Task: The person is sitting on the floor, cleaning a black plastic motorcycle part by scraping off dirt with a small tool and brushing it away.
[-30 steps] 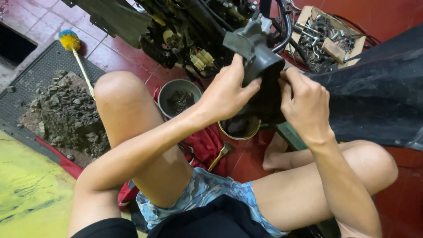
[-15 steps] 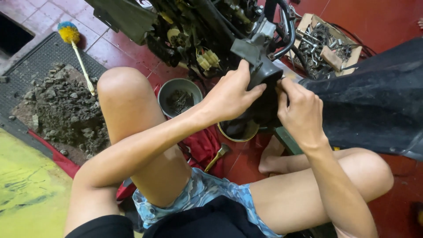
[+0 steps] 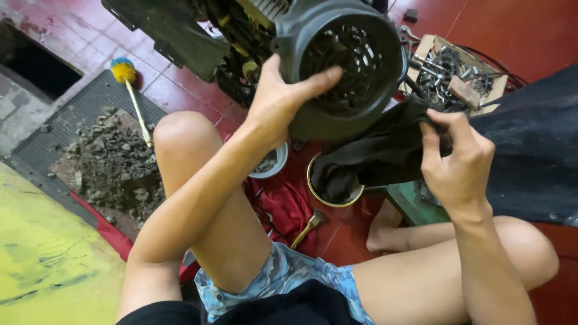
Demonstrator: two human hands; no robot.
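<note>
1. Left hand grips a round dark fan cover, thumb across its slotted face, fingers wrapped behind the rim. Clamped on it, cover held up off the floor, face turned toward the camera.
2. Right hand pinches a black rag between thumb and fingers, closed on the cloth's upper edge. The rag hangs just below and to the right of the cover, and its lower end drapes into a brass-rimmed bowl.
3. Cover sits in front of a stripped-down engine, dark metal with yellow fittings showing. Cannot tell whether the cover touches the engine.
4. Cardboard box of bolts and small parts lies on the red floor beyond the right hand.
5. A second small bowl sits partly hidden behind the left forearm.
6. Red cloth spread on the floor between the knees, with a small brush lying on its edge.
7. Left of the raised knee: black mat carrying a pile of grey rubble; a duster with yellow and blue head lies across it.
8. Black sheet covers the floor at far right.
</note>
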